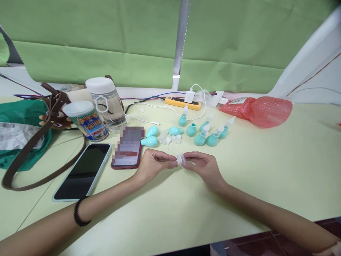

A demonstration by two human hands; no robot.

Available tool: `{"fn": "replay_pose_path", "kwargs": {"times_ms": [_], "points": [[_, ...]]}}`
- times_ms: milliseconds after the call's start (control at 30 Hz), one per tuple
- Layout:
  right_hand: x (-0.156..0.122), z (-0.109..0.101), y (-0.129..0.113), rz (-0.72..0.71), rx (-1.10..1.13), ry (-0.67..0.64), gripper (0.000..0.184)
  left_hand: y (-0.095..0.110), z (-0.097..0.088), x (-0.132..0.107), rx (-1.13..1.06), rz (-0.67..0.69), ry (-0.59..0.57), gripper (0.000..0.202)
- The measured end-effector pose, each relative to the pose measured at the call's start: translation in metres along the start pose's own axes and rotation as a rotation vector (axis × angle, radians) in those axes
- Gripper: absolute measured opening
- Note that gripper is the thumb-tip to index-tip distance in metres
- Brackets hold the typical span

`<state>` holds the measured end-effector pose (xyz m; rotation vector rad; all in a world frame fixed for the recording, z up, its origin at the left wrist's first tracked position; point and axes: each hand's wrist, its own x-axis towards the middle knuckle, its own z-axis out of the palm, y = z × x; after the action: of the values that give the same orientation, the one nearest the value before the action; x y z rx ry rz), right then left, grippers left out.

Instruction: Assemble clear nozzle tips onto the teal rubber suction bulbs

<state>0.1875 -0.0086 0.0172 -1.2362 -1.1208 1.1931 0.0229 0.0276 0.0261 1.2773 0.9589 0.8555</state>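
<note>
My left hand [153, 164] and my right hand [204, 165] meet over the pale yellow table [266, 170], both pinching a small clear plastic piece [181, 158] between their fingertips. Just beyond them lie several teal rubber bulbs [149, 141], some fitted with clear tips [212, 139], and a few loose clear tips [170, 139].
Two phones lie at my left: a black-screened one [84, 171] and a red-cased one [128, 146]. Behind them stand a printed cup [89, 121] and a clear bottle [106, 101], with a brown-strapped bag [53, 106] and a green bag [18, 131]. A yellow power strip [183, 103] and red bubble wrap [259, 109] lie at the back.
</note>
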Motion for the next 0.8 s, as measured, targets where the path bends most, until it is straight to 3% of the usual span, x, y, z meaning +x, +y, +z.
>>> {"fn": "replay_pose_path", "kwargs": {"times_ms": [133,200,267,433,533,633,800], "points": [[0.002,-0.002,0.003,0.075,0.067,-0.021,0.026,0.0,0.0,-0.001,0.173,0.116,-0.022,0.015],[0.004,-0.003,0.005,0.108,0.129,-0.038,0.026,-0.001,0.001,-0.003,0.331,0.235,-0.002,0.015],[0.004,-0.004,0.005,0.156,0.202,-0.066,0.025,-0.003,0.0,-0.005,0.537,0.442,0.009,0.016],[0.004,-0.003,0.006,0.298,0.349,-0.144,0.022,-0.014,-0.006,-0.003,1.113,1.137,0.023,0.017],[0.005,-0.002,0.008,0.354,0.407,-0.171,0.018,-0.017,-0.01,0.0,1.374,1.406,0.09,0.013],[0.005,-0.002,0.008,0.375,0.452,-0.191,0.011,-0.014,-0.013,0.0,1.602,1.548,0.131,0.018],[0.004,0.0,0.006,0.389,0.468,-0.232,0.008,-0.004,-0.008,-0.009,1.795,1.631,0.139,0.015]]}}
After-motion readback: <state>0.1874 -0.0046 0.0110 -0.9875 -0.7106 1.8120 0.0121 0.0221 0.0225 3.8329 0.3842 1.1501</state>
